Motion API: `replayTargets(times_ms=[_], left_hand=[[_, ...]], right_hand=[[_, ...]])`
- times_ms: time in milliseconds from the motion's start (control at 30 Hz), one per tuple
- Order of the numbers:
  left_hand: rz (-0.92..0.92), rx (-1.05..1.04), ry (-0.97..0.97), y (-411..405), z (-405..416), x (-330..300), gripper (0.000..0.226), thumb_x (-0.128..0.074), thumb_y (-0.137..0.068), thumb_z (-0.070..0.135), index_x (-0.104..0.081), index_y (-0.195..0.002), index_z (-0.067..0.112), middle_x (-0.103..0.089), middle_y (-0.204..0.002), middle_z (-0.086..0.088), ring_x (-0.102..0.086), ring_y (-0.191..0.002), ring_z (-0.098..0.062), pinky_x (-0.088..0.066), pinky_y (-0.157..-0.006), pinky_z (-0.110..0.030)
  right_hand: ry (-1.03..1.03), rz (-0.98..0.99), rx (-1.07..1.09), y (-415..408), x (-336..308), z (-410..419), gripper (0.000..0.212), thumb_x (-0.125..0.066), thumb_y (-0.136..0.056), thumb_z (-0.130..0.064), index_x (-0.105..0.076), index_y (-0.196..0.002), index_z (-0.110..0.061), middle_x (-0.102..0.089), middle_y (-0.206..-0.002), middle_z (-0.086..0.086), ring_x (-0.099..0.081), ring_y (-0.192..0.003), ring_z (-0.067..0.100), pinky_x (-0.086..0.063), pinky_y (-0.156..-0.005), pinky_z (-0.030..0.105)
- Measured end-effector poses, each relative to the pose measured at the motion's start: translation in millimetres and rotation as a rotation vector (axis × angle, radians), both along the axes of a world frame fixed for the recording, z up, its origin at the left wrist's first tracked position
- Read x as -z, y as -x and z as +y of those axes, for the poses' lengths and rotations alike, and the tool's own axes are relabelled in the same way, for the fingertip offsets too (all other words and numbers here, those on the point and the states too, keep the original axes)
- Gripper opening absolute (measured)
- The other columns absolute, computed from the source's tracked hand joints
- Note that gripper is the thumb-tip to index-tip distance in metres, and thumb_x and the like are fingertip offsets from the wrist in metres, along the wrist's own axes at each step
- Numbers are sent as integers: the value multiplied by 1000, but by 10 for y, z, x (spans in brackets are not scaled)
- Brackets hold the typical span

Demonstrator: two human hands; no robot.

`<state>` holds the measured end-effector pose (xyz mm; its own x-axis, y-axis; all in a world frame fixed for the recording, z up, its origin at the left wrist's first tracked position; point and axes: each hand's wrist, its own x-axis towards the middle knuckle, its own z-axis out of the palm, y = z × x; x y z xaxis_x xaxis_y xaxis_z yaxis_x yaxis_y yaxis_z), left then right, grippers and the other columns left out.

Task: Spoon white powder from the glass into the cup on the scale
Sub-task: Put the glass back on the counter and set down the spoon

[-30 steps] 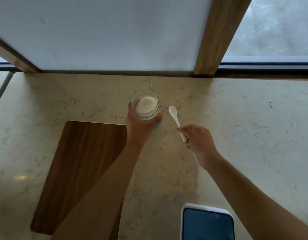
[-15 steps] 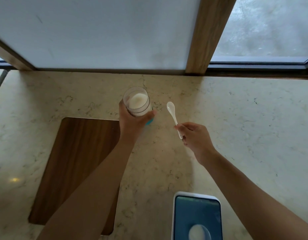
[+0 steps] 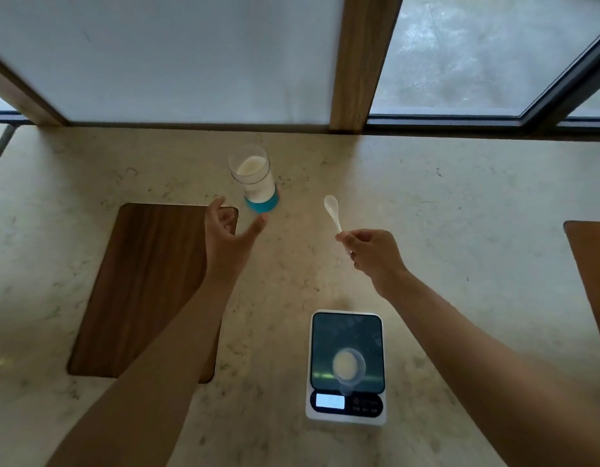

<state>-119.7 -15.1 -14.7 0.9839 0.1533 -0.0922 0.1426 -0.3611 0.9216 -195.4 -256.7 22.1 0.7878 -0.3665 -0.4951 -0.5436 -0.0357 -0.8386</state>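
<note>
Glass (image 3: 254,178) of white powder stands upright on the bench (image 3: 460,203), far side. Left hand (image 3: 229,235) just beside it, fingers released. Right hand (image 3: 372,252) grasping spoon (image 3: 333,210), bowl apparently empty. Cup (image 3: 349,365) sits on scale (image 3: 346,367), nearer.

A pale marbled bench (image 3: 460,210) fills the scene; a dark wooden board (image 3: 140,291) lies at left; another board's edge (image 3: 591,264) shows far right; windows (image 3: 477,52) stand beyond.
</note>
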Motion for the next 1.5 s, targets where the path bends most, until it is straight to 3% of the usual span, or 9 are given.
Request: replayTargets(times_ms=[133, 300, 533, 667, 733, 967, 1133, 1333, 1500], left_hand=[[-28, 9, 46, 282, 4, -129, 95, -78, -64, 70, -46, -139, 21, -57, -127, -2, -57, -118, -13, -49, -104, -32], [-11, 110, 72, 651, -32, -252, 105, -76, -61, 79, -44, -143, 22, -55, -126, 3, -55, -120, -11, -42, -100, -22], [24, 293, -20, 1290, -19, -234, 88, -75, -70, 74, -44, -140, 29, -56, -129, 7, -54, -120, -7, -35, -88, -11], [38, 344, -70, 1637, 27, -167, 85, -73, -68, 75, -47, -136, 31, -56, -127, 9, -55, -118, -8, -34, -86, -9], [52, 354, -74, 1800, 36, -141, 83, -73, -67, 75, -49, -133, 32, -57, -126, 9, -55, -117, -8, -34, -85, -8], [103, 374, -107, 2276, 80, -85, 68, -76, -70, 71, -48, -125, 42, -57, -119, 20, -55, -108, 6, -39, -84, -11], [143, 378, -88, 2501, 96, -96, 77, -72, -67, 75, -50, -129, 36, -58, -123, 14, -55, -111, 5, -38, -84, -10], [160, 361, -64, 2645, 116, -126, 80, -74, -65, 73, -53, -130, 31, -60, -123, 9, -58, -114, -7, -40, -84, -11], [170, 358, -58, 2696, 109, -108, 75, -75, -69, 68, -53, -130, 30, -60, -125, 8, -57, -116, -9, -41, -85, -13]], right_hand=[[-17, 10, 70, 456, -31, -155, 18, -73, -87, -24, -78, -77, -10, -60, -55, -3, -47, -48, 9, -42, -53, 27], [27, 44, 110, 1037, 9, -316, 14, -72, -89, -33, -78, -83, -21, -68, -59, -13, -56, -54, 5, -48, -57, 24], [122, 82, 77, 1800, 154, -307, 14, -69, -92, -31, -76, -86, -21, -73, -74, -5, -60, -64, 11, -49, -60, 28], [182, 129, 69, 2221, 310, -209, 11, -70, -91, -30, -76, -93, -21, -74, -84, -7, -68, -79, 10, -57, -74, 35], [189, 155, 69, 2389, 371, -188, 12, -73, -89, -27, -78, -92, -17, -76, -81, -4, -68, -74, 10, -58, -75, 38], [220, 195, 51, 2801, 500, -160, 15, -76, -86, -29, -82, -89, -16, -77, -79, -7, -71, -73, 9, -59, -71, 33], [250, 206, 55, 2882, 521, -171, 15, -77, -86, -28, -81, -88, -14, -78, -82, 0, -71, -77, 15, -59, -75, 39], [234, 231, 35, 2919, 563, -117, 18, -77, -86, -31, -82, -89, -15, -76, -79, -1, -68, -70, 13, -50, -59, 26], [257, 263, 33, 2920, 588, -116, 21, -77, -85, -36, -82, -88, -16, -76, -78, -2, -68, -69, 12, -47, -57, 25]])
